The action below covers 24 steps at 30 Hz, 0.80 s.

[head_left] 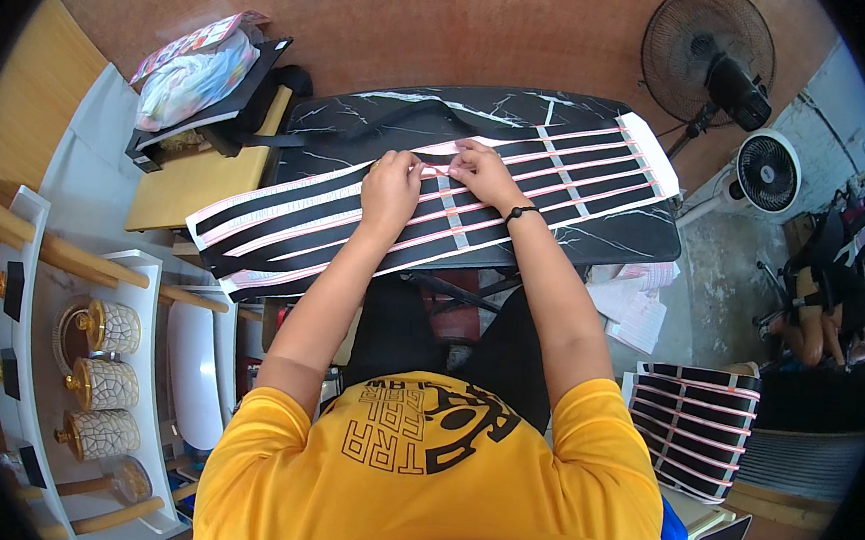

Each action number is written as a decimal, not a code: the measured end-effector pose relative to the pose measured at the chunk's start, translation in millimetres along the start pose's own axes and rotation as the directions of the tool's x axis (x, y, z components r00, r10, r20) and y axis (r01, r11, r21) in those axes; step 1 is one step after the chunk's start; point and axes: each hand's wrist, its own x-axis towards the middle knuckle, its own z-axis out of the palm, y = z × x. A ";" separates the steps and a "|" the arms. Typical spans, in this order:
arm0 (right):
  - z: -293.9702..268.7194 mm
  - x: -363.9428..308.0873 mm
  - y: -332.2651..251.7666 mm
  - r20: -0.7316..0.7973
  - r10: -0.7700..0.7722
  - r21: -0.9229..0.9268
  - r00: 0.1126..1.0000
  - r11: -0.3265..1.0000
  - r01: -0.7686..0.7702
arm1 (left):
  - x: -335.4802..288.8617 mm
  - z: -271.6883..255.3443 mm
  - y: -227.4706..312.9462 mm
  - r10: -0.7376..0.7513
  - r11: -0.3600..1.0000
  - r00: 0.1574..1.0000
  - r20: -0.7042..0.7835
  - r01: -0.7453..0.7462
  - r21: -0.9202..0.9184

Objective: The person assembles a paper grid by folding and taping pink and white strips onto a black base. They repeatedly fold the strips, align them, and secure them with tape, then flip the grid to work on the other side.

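Note:
A long sheet of black bands and white strips with pink-red edges (300, 223) lies slantwise across a black marble-patterned table (635, 246). Greyish tapes (449, 213) run crosswise over its bands. At the sheet's far edge, near its middle, my left hand (391, 195) has its fingers closed in a pinch on a thin pink-edged strip (435, 171). My right hand (483, 175), just to the right, pinches the same strip. A black bracelet (522, 213) circles my right wrist. The fingertips partly cover the strip, and my left hand hides some of the sheet.
A black strap (362, 130) lies along the table's far side. Two fans, one dark (708, 54) and one white (766, 171), stand at the right. Another striped sheet (687, 428) rests at lower right. Shelves with gold-lidded jars (104, 382) line the left; a plastic bag (200, 78) sits far left.

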 end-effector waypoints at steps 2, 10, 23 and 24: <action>3.4 -1.5 0.3 0.012 0.062 -0.132 0.998 0.989 -0.060 | -1.9 1.7 2.7 -0.034 0.999 0.999 0.000 0.034 -0.040; 11.5 -7.8 -2.4 -0.054 0.033 -0.235 0.998 0.971 -0.044 | -8.6 -2.0 9.5 0.058 0.997 0.998 0.005 -0.058 -0.047; 29.3 6.2 -14.0 -0.266 0.128 -0.436 0.956 0.868 -0.237 | -69.8 -28.7 29.7 -0.024 0.989 0.992 0.125 0.042 -0.140; 28.8 6.4 -13.3 -0.275 0.115 -0.440 0.955 0.868 -0.231 | -74.3 -26.9 27.8 -0.027 0.994 0.996 0.086 0.036 -0.108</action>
